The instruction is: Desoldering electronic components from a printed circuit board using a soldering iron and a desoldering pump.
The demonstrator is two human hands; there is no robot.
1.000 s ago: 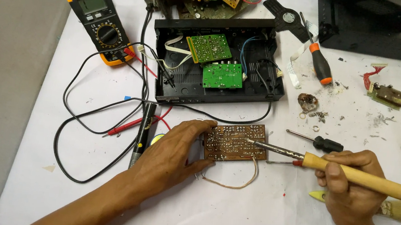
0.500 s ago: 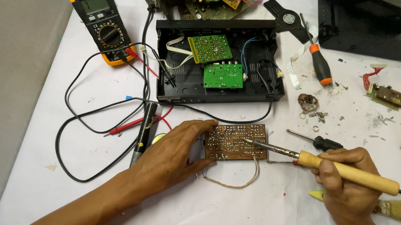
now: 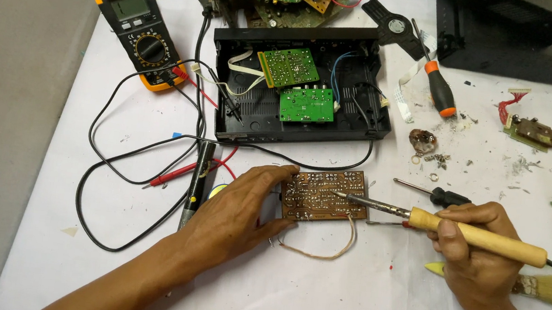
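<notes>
While the left hand [image 3: 235, 216] lies flat and mostly open on the white table covering [image 3: 343, 299], its fingertips press against the left short edge of a brown rectangular circuit board [image 3: 324, 195] that rests solder side up near the middle of the table, just in front of the open black plastic device case [image 3: 301, 82]. That hand grips nothing; it only steadies the board from the side. The right hand [image 3: 474, 254] is curled closed around the pale wooden handle of a soldering iron [image 3: 459, 230], held like a pen. The iron's long axis runs nearly level from right to left, and its metal tip touches, or all but touches, the upper middle of the board's solder side; contact is too fine to judge. So the board lies to the left of the right hand, along the line of the iron, and directly right of the left hand, which is the nearer of the two. The board's own long axis runs left to right, roughly in line with the iron. A loop of bare tan wire [image 3: 321, 247] hangs from the board's near edge. Behind the iron lies a small black-handled screwdriver [image 3: 436, 194], and a yellow-handled brush [image 3: 535, 287] sits just beyond the right hand. A yellow multimeter [image 3: 135, 27] stands far left, its leads trailing across the cloth
</notes>
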